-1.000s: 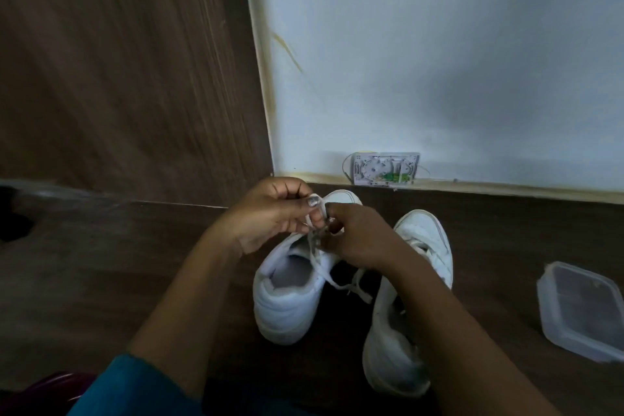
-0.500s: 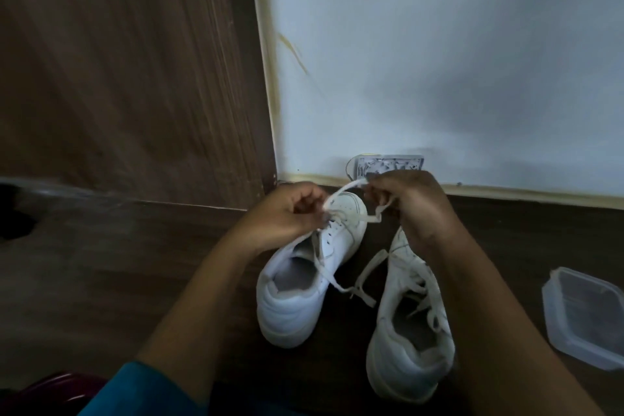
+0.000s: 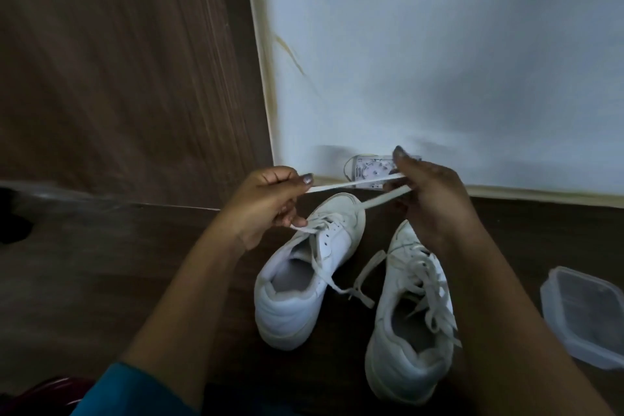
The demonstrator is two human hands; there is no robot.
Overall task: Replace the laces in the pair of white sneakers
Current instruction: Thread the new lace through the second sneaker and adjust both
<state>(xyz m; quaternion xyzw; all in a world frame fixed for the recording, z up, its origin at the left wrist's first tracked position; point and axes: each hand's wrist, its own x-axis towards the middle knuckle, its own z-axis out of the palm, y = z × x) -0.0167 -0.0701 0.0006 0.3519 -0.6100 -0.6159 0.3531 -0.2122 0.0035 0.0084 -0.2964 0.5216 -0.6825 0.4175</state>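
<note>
With your left hand (image 3: 270, 204) and right hand (image 3: 430, 203) each pinching the white lace (image 3: 351, 184), stretched taut above the half-laced sneaker (image 3: 304, 280) on the dark wood (image 3: 547, 233), a sharp tug could drag it into the other sneaker (image 3: 412, 321).

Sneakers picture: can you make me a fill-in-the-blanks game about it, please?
The left hand and right hand hold a ____ stretched between them.
Both sneakers are ____ in colour.
The clear container lies to the ____ of the sneakers.
Missing words: lace; white; right.
</note>
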